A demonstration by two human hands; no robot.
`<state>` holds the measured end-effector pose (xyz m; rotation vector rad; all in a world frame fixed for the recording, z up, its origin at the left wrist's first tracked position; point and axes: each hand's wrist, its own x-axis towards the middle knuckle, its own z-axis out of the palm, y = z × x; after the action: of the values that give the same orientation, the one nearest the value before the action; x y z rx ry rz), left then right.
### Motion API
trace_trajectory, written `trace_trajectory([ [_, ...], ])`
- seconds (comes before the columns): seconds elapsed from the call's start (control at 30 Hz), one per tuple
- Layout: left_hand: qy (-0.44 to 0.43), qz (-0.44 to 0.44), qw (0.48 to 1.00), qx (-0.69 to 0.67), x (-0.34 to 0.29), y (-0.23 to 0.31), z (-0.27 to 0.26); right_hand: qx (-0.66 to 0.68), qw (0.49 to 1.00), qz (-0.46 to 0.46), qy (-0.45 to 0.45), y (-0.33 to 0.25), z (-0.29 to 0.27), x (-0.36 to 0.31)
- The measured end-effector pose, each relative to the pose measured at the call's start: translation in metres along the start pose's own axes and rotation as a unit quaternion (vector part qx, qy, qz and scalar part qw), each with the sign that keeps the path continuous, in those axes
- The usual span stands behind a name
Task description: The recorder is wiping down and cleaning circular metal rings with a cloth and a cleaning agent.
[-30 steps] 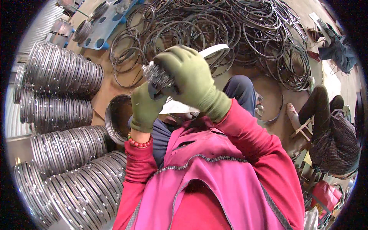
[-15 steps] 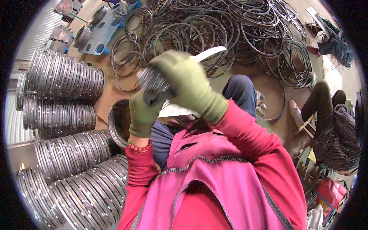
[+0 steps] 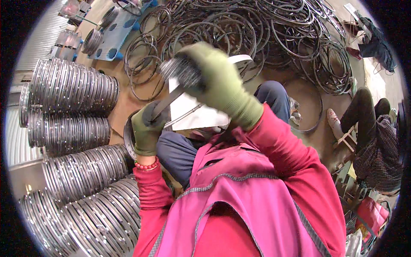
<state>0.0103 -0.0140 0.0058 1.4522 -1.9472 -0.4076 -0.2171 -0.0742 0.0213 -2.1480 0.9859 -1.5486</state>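
Both my hands wear olive-green gloves with dark palms, held in front of my lap. My right hand (image 3: 214, 79), smeared by motion, is closed round a ridged silvery-grey bundle (image 3: 182, 70); its exact kind is unclear. From below that bundle a flat grey strip (image 3: 170, 102) slants down to my left hand (image 3: 147, 128), whose fingers are closed on it. A thin metal rod (image 3: 186, 115) sticks out to the right of the left hand. Behind lies a white sheet (image 3: 199, 118) over my lap. A white curved band (image 3: 240, 59) shows beyond my right hand.
Stacks of dark metal rings (image 3: 72, 88) line the left side. A large heap of loose black rings (image 3: 291, 30) covers the floor ahead. A blue pallet (image 3: 113, 40) is at the far left. Another person (image 3: 372, 141) sits at the right.
My hands have drawn apart: the left moved down and left, the right slightly up and right with the bundle. The grey strip now shows between them, and more of the white sheet is visible.
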Motion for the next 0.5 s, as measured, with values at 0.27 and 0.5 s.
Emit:
trace_trajectory([
  [0.27,0.018,-0.043,0.990,-0.136,-0.013,-0.067,-0.013,0.334,0.823,0.421,0.183,0.197,-0.018,-0.089],
  [0.5,0.043,-0.043,0.985,-0.162,-0.013,-0.070,-0.017,-0.096,0.972,0.109,0.186,0.190,0.005,-0.116],
])
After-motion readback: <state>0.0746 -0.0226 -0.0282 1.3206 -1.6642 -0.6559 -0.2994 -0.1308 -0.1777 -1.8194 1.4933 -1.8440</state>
